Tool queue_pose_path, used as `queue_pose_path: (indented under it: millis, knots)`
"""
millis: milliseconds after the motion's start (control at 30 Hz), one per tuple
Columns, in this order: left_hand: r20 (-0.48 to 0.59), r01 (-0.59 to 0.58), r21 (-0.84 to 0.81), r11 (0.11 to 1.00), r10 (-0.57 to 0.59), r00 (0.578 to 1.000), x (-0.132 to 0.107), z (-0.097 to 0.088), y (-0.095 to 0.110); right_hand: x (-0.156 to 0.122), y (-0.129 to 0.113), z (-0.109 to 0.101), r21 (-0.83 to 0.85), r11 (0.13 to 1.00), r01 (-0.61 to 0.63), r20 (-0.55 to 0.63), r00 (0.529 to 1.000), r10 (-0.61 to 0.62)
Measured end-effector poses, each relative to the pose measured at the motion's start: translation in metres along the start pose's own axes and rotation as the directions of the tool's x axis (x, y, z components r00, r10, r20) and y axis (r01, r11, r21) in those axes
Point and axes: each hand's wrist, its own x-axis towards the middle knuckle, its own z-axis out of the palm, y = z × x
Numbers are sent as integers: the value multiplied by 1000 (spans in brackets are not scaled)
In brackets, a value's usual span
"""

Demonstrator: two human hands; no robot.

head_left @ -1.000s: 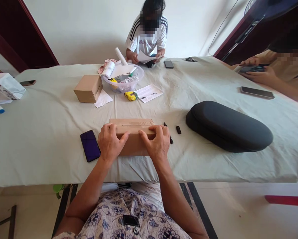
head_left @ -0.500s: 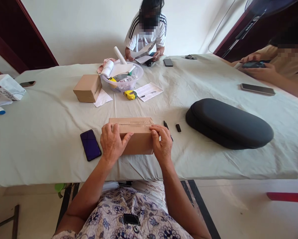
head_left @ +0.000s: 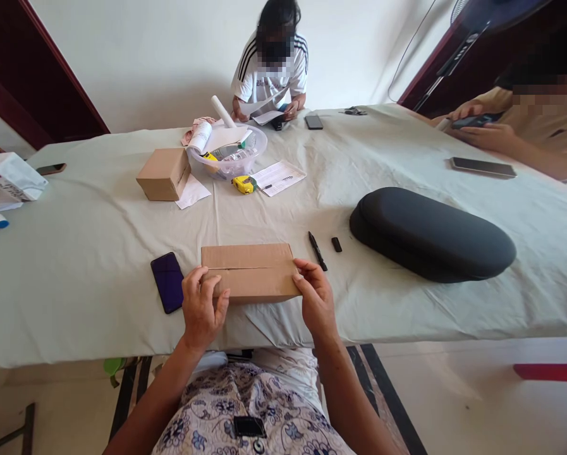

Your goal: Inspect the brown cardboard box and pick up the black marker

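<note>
A flat brown cardboard box [head_left: 249, 270] with a taped seam lies on the grey-green tablecloth [head_left: 98, 253] near the front edge. My left hand [head_left: 200, 309] grips its near left corner, fingers curled over the edge. My right hand [head_left: 315, 300] holds the near right corner, fingertips pinched on the edge. A dark phone [head_left: 167, 282] lies just left of the box. A black pen [head_left: 317, 250] and a small black cap [head_left: 336, 244] lie to the right of it.
A large black oval case [head_left: 430, 235] sits at the right. Further back are a smaller cardboard box [head_left: 164, 174], a clear bowl [head_left: 229, 155] of items, a yellow tape measure [head_left: 244, 184] and papers. One person sits at the far end, another at the right with phones.
Both hands slid from the top of the box to its near corners. The box now lies flatter and closer to the table edge, its top face showing.
</note>
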Motion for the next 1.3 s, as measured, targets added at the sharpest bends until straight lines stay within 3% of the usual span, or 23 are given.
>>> queue_pose_path:
  millis: [133, 233, 467, 567, 667, 767, 833, 900, 1000, 1133, 1200, 1300]
  knots:
    - [-8, 26, -20, 999, -26, 1000, 1, -1, 2, 15, -12, 0, -49, 998, -49, 44, 998, 51]
    - [-8, 72, -23, 997, -72, 997, 6, -1, 5, 29, -21, 4, -186, 981, -55, 66, 995, 68]
    - [44, 294, -177, 939, -291, 956, 14, -5, -3, 37, -22, 16, -574, 795, 196, 110, 981, -163]
    - [143, 464, -271, 844, -441, 886, 18, -3, -12, 35, -20, 15, -571, 799, 186, 110, 982, -150]
    - [260, 617, -319, 720, -559, 787, 24, 1, -19, 34, -19, 14, -542, 825, 162, 110, 986, -122]
    - [412, 734, -373, 567, -608, 679, 30, 2, -23, 33, -19, 13, -538, 823, 185, 119, 983, -142]
    - [467, 766, -382, 517, -607, 642, 32, 2, -23, 32, -20, 13, -543, 813, 210, 121, 978, -172]
    - [437, 752, -383, 536, -613, 659, 33, 2, -21, 30, -22, 14, -538, 806, 247, 110, 968, -224]
    - [315, 696, -397, 598, -624, 715, 37, 5, -15, 30, -28, 16, -492, 817, 302, 66, 948, -311]
    - [192, 601, -451, 659, -586, 787, 46, 15, -6, 34, -29, 19, -367, 884, 291, 3, 950, -311]
    - [162, 578, -476, 663, -580, 798, 47, 22, -3, 35, -22, 22, -321, 911, 257, -19, 961, -278]
    - [148, 612, -446, 653, -621, 770, 39, 35, -2, 30, -3, 27, -333, 927, 175, -75, 975, -211]
